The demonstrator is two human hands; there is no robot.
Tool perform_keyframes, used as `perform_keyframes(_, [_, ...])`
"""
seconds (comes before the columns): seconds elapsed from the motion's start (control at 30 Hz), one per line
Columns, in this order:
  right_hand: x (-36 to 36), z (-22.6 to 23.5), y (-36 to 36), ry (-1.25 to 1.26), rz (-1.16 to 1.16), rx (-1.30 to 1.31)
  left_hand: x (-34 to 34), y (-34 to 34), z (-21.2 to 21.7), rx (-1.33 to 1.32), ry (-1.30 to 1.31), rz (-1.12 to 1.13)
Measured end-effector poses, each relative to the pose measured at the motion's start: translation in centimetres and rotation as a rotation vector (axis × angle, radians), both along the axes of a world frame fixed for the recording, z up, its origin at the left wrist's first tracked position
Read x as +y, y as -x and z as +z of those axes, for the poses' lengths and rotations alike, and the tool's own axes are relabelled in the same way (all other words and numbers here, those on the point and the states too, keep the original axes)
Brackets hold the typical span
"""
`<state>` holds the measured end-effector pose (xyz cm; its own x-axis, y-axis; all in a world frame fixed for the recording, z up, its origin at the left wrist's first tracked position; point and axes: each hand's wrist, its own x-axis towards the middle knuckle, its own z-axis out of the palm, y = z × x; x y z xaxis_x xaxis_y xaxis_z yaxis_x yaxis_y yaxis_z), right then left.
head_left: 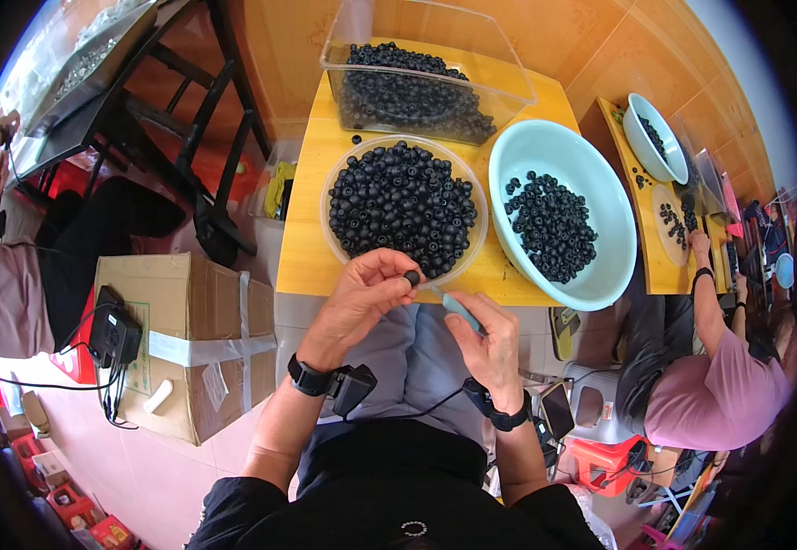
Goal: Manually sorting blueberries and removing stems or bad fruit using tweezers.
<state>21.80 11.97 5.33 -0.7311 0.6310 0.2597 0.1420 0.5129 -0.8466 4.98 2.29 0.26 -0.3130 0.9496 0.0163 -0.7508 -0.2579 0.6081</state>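
Landmark: yellow wooden table (316, 183), at top centre.

Far left of the table: a seated person (0, 266) in a pink top, partly cut by the rim. Between that person and the table: a black metal stand (187, 119). Below the table's left corner: taped cardboard box (192, 344) on the floor, with a black device (114, 335) and its cables at the box's left edge.

At the table's near edge, left: left hand (362, 298), fingers curled, pinching one small dark round fruit (411, 277) between thumb and fingertips, just over the rim of the shallow clear round bowl (405, 209). Black band and small device at the wrist.

On the table's middle: that clear bowl, heaped with dark round fruits. At the table's far edge: clear rectangular tub (426, 69), partly filled with the same fruits; one loose fruit beside it on the wood.

Just below the near edge, right of the left hand: right hand (490, 339), closed around a pale blue slender tool (461, 310), tip pointing toward the held fruit.

On the table's right side, overhanging it: pale blue basin (559, 211) holding a smaller layer of fruits.

Right of the table: second yellow table (646, 202) with a similar basin, and another person (701, 367) in pink.
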Motion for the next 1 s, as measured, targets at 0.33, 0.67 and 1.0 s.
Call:
perform_keyframes(0.33, [0.5, 1.3, 1.0, -0.241, 0.102, -0.082, 0.2, -0.3, -0.4, -0.031, -0.015, -0.021])
perform_keyframes(0.67, [0.7, 0.4, 1.0, -0.276, 0.086, -0.069, 0.3, -0.1, -0.5, -0.094, -0.033, -0.043])
perform_keyframes(1.0, [1.4, -0.2, 1.3, -0.273, 0.108, -0.061, 0.0, 0.2, -0.5, -0.118, 0.005, -0.06])
